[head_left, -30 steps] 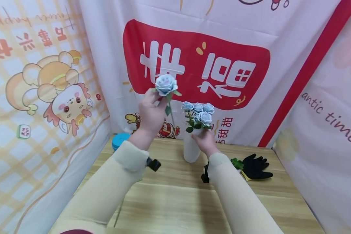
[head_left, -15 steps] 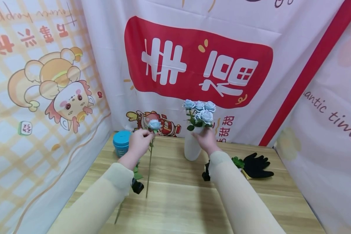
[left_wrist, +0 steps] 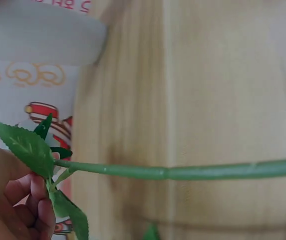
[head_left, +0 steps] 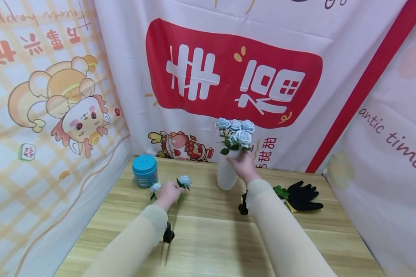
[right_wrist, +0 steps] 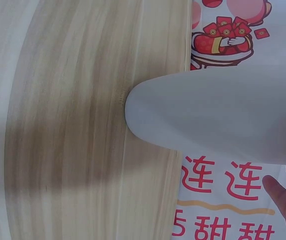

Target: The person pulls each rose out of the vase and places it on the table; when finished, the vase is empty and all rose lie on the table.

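Just under its bloom, my left hand [head_left: 169, 193] pinches a pale blue artificial rose [head_left: 185, 181]. In the left wrist view its green stem [left_wrist: 182, 172] stretches away from the fingers, with leaves by the fingertips. A second pale blue rose [head_left: 155, 187] lies left of that hand, partly hidden by the hand and sleeve. My right hand [head_left: 244, 166] grips the upper part of a white vase [head_left: 226, 176], which stands upright on the table. Several pale blue roses [head_left: 242, 137] fill the vase's mouth. The right wrist view shows the vase's smooth side [right_wrist: 212, 115] and fingertips [right_wrist: 277, 192] near its top.
A blue lidded tub [head_left: 145, 173] stands at the table's back left corner. On the right lie a black glove [head_left: 302, 197] and a green leafy piece [head_left: 280, 192], partly behind the right sleeve. A printed curtain [head_left: 234, 77] hangs behind the wooden table [head_left: 208, 238].
My left hand has brought the rose down from in front of the curtain to low over the table's left side, near the other rose. The right hand stays on the vase.
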Motion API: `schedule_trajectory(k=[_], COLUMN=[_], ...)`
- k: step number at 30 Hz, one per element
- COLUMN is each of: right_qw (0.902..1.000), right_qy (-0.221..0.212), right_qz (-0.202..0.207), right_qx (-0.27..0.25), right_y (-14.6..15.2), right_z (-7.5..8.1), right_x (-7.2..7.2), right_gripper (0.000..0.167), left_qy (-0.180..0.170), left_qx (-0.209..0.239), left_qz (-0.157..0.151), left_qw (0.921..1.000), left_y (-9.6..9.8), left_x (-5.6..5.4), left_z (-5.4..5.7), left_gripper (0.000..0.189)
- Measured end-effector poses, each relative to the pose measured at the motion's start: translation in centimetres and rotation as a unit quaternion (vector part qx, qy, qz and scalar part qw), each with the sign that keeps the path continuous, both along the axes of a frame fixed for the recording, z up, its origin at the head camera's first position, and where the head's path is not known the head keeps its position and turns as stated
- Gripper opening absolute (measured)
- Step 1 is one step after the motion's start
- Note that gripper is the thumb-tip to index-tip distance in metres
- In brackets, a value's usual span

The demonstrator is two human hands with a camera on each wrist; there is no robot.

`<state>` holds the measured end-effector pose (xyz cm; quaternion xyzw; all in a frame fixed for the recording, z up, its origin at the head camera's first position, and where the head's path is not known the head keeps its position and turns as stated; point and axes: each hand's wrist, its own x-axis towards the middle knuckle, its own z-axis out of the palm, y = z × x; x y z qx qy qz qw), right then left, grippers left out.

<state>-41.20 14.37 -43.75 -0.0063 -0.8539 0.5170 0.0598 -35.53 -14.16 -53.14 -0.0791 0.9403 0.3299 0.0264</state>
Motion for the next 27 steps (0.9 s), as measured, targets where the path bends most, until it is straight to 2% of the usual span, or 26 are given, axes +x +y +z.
schedule_trajectory(k=[6, 14, 23, 27], right_qw=[1.0000, 1.0000, 0.9999, 0.9999], right_qy=[-0.001, -0.002, 0.009, 0.009], right_qz=[-0.002, -0.002, -0.005, -0.002], right_qx=[0.004, -0.002, 0.009, 0.014], right_y=[-0.1, -0.2, 0.0, 0.1], right_z=[0.1, 0.2, -0.1, -0.2], right_x=[0.1, 0.4, -0.1, -0.2], right_gripper=[0.082, 0.082, 0.081, 0.082], left_qy=[-0.003, -0.002, -0.009, 0.005], left_qx=[-0.026, -0.050, -0.078, -0.072], left_qz=[0.005, 0.007, 0.019, 0.029], left_qw=[0.9996, 0.9987, 0.9968, 0.9970], left_y=[0.1, 0.3, 0.7, 1.1], left_x=[0.0, 0.1, -0.1, -0.5], left_z=[-1.7, -2.7, -3.1, -2.9], left_gripper=[0.043, 0.031, 0.027, 0.026])
